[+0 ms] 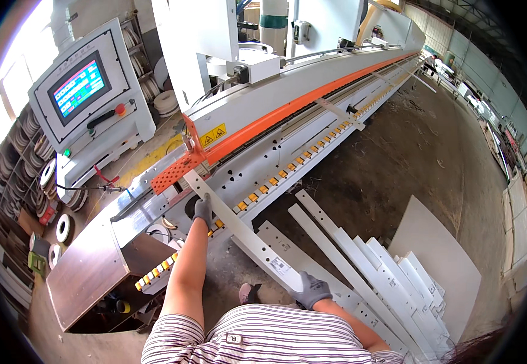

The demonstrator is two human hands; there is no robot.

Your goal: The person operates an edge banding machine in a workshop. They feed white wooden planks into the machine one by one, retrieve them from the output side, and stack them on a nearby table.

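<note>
A long narrow white board (pixel 246 233) with drilled holes and a paper label lies slantwise in front of me. My left hand (pixel 203 210), in a grey glove, is closed on its left edge near the far end. The near end is gripped by my right hand (pixel 313 291), also gloved in grey; some of its fingers are hidden. The far tip of the board reaches the orange perforated guard (pixel 178 173) at the front of a long edge-banding machine (pixel 287 82). Below the board's middle runs the machine's row of yellow rollers (pixel 253 198).
White boards (pixel 372 267) lie stacked at my right, beside a large pale panel (pixel 436 249). A control panel with a lit screen (pixel 80 87) stands at the left. A brown cabinet (pixel 87 276) is at lower left, near rolls of edge tape (pixel 63 228).
</note>
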